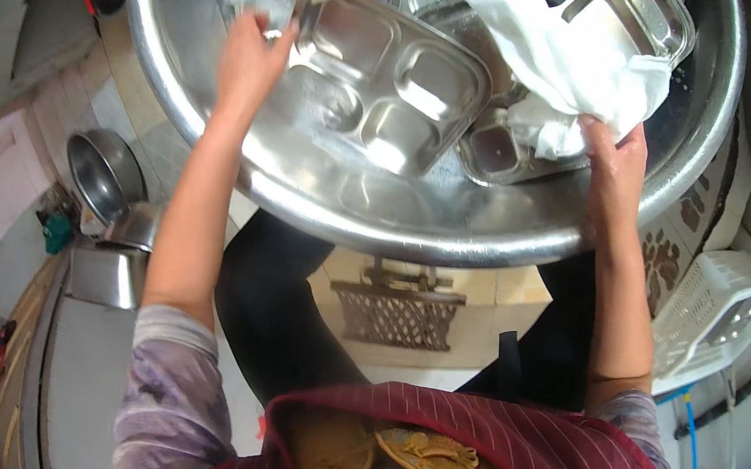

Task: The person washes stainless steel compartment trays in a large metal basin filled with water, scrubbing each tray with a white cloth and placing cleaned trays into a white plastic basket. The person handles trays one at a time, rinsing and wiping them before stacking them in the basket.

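Note:
My left hand (251, 67) is at the left edge of a stainless steel compartment tray (386, 65). Its thumb meets or nearly meets the rim, and a small white bit (273, 34) shows between thumb and fingers; blur hides whether the hand grips anything. A bunched white cloth (570, 52) is in my right hand (614, 150), spread over more trays. Below that cloth, another compartment tray (493, 150) lies partly covered. All of these are inside a large round steel basin (411, 236), along with several overlapping trays toward its far side.
Steel bowls (104, 172) and a steel container (106, 274) stand on the floor at left. To the right is a white perforated plastic basket (706, 313), with a blue hose (693, 435) nearby. My knees flank the basin's near rim.

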`<state>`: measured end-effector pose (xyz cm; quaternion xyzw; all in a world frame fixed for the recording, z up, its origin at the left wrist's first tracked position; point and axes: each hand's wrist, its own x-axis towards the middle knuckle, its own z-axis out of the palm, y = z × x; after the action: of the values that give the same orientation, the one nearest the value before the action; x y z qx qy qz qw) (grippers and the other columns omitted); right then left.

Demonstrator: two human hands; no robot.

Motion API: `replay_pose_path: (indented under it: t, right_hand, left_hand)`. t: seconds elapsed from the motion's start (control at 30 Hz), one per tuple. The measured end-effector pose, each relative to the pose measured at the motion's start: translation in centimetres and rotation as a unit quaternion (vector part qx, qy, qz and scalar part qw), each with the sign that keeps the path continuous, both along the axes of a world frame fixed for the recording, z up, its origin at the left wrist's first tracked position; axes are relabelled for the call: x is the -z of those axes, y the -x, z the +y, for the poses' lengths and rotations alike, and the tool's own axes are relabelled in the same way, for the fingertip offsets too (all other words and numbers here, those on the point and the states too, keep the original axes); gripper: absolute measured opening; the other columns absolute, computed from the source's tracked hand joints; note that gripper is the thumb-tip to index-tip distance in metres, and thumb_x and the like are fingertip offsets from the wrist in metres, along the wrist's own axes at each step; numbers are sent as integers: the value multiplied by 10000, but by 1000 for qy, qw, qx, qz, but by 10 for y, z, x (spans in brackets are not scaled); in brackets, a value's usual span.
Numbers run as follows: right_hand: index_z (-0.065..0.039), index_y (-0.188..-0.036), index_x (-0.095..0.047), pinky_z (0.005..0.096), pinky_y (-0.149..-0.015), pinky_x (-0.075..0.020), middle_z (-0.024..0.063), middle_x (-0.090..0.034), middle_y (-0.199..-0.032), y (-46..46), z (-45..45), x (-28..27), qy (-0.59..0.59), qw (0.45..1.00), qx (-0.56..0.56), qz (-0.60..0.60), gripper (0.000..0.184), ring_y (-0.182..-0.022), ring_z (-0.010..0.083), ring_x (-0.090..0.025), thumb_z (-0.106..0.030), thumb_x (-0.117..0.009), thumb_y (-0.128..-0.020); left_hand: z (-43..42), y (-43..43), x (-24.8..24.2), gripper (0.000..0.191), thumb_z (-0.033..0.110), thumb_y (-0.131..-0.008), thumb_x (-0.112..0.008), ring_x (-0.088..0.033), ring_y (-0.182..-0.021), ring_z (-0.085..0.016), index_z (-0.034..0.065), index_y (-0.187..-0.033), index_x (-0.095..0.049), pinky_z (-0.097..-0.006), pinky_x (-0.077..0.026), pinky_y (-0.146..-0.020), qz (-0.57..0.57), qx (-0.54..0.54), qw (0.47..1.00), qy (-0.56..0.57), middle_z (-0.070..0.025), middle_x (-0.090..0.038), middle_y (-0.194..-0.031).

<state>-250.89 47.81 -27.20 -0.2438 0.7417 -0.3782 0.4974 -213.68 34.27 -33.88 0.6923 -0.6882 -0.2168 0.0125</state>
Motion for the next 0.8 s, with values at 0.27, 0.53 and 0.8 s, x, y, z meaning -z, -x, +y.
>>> replay_pose_path:
  t: [0.27,0.53,0.8]
  right_hand:
    - [32,-1024,-596,293,-702,-476,113,-656,-874,12,-2,-21,151,981,-94,76,430,-773,172,-620,-309,-640,-765]
    - [-18,-1050,-567,427,-751,-483,181,-558,-936,-119,31,-5,195,857,-317,357,402,-836,327,-580,-224,-642,-713]
    - [-65,-858,-683,356,-801,-443,88,-561,-1052,-170,25,105,192,639,-463,583,178,-1047,245,-491,-138,-547,-770]
  left_hand:
    - [-7,-10,-14,325,195,-796,-670,-559,-786,-139,3,-1044,-588,-288,-449,-745,109,45,956,-267,-62,-635,-900]
    - [40,-41,-139,267,248,-843,-589,-559,-697,-177,4,-946,-554,-328,-428,-642,173,137,970,101,-86,-592,-735]
    - [127,-37,-145,280,323,-848,-477,-569,-795,-432,56,-931,-479,-506,-425,-701,69,28,969,237,-234,-599,-813]
